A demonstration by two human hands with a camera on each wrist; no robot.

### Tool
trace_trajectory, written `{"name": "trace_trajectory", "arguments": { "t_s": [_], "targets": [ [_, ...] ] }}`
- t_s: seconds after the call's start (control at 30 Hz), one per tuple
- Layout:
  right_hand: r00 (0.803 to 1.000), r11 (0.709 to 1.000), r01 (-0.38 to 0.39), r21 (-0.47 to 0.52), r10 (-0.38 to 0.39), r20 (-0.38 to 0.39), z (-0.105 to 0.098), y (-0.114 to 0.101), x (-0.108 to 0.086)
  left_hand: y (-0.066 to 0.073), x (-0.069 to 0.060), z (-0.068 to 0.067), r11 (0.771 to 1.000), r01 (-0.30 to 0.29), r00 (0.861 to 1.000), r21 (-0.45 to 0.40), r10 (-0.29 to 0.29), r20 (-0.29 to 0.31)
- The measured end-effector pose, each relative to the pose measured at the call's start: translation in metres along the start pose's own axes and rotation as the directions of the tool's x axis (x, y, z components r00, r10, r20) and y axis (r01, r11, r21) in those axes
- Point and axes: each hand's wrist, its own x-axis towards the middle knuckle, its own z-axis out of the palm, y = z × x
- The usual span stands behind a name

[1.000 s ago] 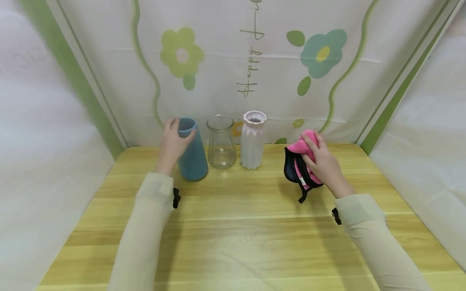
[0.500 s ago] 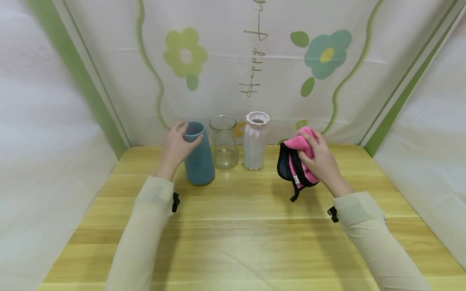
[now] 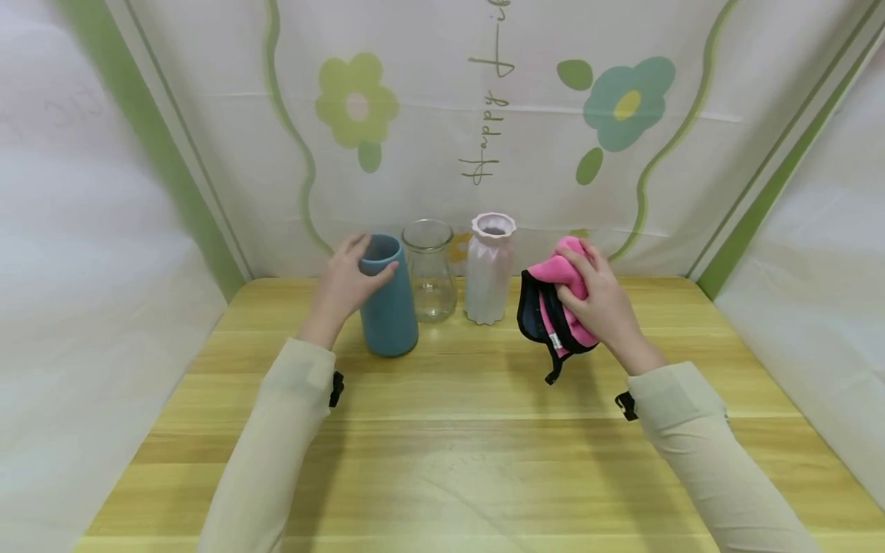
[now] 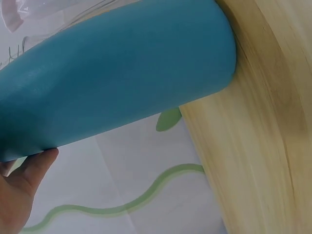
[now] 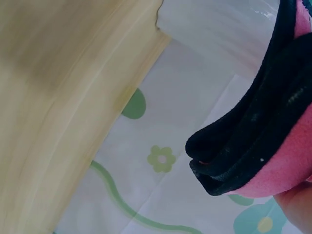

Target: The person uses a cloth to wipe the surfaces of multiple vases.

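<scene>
Glass vase (image 3: 434, 280) beside blue vase (image 3: 390, 319), pink vase (image 3: 489, 280)

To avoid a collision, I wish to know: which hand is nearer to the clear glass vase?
Left. The left hand, holding the blue vase, is just left of the clear glass vase; the right hand, holding pink fabric, is farther right, beyond the pale vase.

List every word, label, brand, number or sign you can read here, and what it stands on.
"Happy": sideways on the patterned back sheet; the next word is cut off at the top edge.
White tag on the pink-and-black cloth: any print is too small to read.
Faint marks on the left side sheet: too blurred to read.
</scene>
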Motion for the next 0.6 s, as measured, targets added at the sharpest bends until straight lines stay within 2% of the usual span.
{"name": "trace_trajectory", "arguments": {
  "t_s": [0.13,0.4,0.6],
  "targets": [
    [1.000,1.000,0.014,0.002,-0.014,-0.011,0.002,-0.005,0.002,0.003,0.000,0.004,1.000,-0.029,1.000,0.009,0.029,0.002],
    [0.999,0.999,0.038,0.028,-0.038,-0.006,0.005,-0.018,0.003,0.011,-0.002,0.009,0.991,-0.132,0.991,0.024,0.133,-0.022],
    [0.998,0.998,0.065,0.025,-0.065,-0.002,0.009,-0.026,0.004,0.012,-0.005,0.010,0.992,-0.121,0.993,0.026,0.121,-0.002]
  ]
}}
